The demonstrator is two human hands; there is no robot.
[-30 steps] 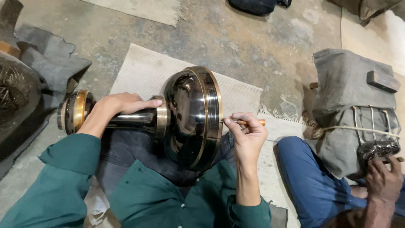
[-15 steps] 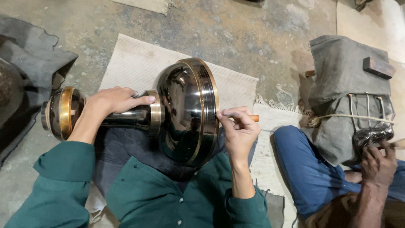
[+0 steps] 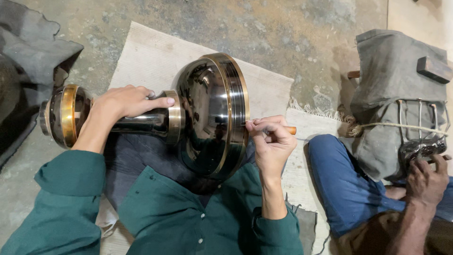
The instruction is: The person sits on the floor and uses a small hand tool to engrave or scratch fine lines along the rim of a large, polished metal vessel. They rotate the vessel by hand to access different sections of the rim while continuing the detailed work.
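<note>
Concrete floor [image 3: 292, 33] with a woven mat [image 3: 151, 56] beneath the work. Your left hand [image 3: 125, 101] wraps the neck of the dark polished metal vessel [image 3: 207, 113] — lying sideways across your lap. Your right hand [image 3: 271, 141] pinches a wooden-handled tool [image 3: 289, 130] against its brass-banded rim. Further right — a co-worker's hand [image 3: 427, 179] beside a grey cloth bundle [image 3: 394, 80].

A rough, stained concrete floor [image 3: 292, 33] carries everything. A pale woven mat [image 3: 151, 61] with a fringed edge lies across the middle of the frame, reaching toward the lower right. Dark grey cloth [image 3: 33, 52] sits crumpled on the floor at the upper left. At the right edge a grey cloth-wrapped bundle [image 3: 387, 80] tied with cord rests on the floor, a small wooden block [image 3: 434, 68] lying on top of it.
</note>
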